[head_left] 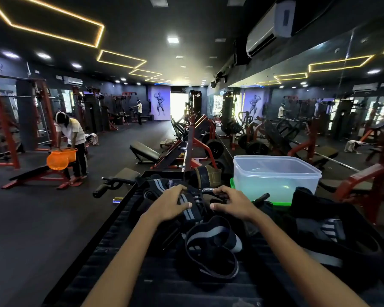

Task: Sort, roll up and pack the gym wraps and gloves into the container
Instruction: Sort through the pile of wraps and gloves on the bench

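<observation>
Both hands — left hand [172, 201], right hand [232, 203] — curled on black grey-striped fabric wrap [187, 209], lengthwise nearward; clear plastic container [275, 178] far-right, nearer right hand.

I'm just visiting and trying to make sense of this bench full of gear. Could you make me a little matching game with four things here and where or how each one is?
Things:
1. clear plastic container
2. striped wrap
3. looped grey-banded wrap
4. orange basket

Places or states:
A. lying loose on the bench, nearest the camera
B. far left, on another bench beside a bending person
C. under both hands, left hand and right hand
D. standing empty at the right, beyond the hands

Pairs: 1-D, 2-C, 3-A, 4-B
</observation>
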Action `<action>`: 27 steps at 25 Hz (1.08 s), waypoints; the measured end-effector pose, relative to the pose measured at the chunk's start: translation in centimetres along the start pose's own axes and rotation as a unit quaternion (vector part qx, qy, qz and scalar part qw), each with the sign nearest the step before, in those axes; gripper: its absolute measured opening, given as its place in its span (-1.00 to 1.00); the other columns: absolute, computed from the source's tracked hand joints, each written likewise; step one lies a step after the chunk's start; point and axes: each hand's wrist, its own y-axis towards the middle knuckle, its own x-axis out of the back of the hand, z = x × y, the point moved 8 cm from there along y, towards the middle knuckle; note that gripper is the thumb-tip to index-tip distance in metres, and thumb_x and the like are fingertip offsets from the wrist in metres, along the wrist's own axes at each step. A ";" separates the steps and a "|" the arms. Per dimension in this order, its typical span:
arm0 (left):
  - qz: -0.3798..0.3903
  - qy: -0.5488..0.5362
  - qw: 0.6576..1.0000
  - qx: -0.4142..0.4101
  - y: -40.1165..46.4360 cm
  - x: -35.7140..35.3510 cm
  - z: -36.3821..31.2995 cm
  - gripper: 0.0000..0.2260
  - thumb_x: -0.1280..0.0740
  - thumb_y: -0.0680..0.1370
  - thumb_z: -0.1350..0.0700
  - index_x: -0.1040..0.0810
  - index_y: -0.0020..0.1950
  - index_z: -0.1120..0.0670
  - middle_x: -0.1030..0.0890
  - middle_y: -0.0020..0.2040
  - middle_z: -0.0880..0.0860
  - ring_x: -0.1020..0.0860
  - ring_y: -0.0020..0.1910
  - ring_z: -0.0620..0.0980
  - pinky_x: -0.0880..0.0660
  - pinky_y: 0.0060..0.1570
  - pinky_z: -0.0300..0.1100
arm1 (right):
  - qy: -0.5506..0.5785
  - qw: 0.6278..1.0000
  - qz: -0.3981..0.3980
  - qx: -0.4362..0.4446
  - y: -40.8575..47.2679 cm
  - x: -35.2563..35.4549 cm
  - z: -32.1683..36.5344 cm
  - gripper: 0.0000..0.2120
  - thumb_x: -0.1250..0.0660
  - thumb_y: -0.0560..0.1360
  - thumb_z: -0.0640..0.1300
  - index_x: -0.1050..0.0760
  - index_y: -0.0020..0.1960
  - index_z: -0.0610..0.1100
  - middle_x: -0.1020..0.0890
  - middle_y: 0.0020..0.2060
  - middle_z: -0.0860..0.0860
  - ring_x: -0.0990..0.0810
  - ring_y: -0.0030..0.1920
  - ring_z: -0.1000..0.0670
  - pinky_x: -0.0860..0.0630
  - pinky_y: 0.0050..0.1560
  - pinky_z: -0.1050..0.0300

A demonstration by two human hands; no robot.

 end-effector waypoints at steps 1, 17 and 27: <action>-0.004 -0.008 1.000 0.004 0.3 -0.2 0.4 -0.53 -0.37 0.54 -0.04 -0.39 0.38 0.12 -0.49 0.31 0.06 -0.45 0.29 0.01 -0.41 0.27 -0.06 | 0.009 1.000 -0.006 0.002 0.3 -0.2 -0.4 -0.53 -0.48 0.43 -0.05 -0.47 0.29 -0.11 -0.59 0.19 -0.03 -0.55 0.20 0.00 -0.47 0.28 0.03; -0.005 0.130 0.990 -0.052 1.8 -3.5 2.3 -0.51 -0.26 0.59 -0.07 -0.29 0.47 0.04 -0.33 0.40 -0.03 -0.31 0.37 0.00 -0.39 0.27 -0.13 | -0.151 0.988 -0.025 -0.004 0.9 -1.4 -5.6 -0.49 -0.37 0.50 0.09 -0.37 0.38 -0.06 -0.48 0.25 0.03 -0.39 0.28 0.01 -0.32 0.26 0.16; -0.019 0.141 0.989 0.028 2.1 -3.6 4.1 -0.41 -0.22 0.59 -0.14 -0.15 0.55 0.04 -0.27 0.44 0.12 -0.14 0.47 0.11 -0.32 0.34 -0.08 | -0.220 0.972 0.080 0.023 0.4 -5.0 -4.7 -0.63 -0.15 0.59 0.21 -0.46 0.19 -0.03 -0.46 0.11 0.04 -0.41 0.16 -0.01 -0.41 0.17 0.04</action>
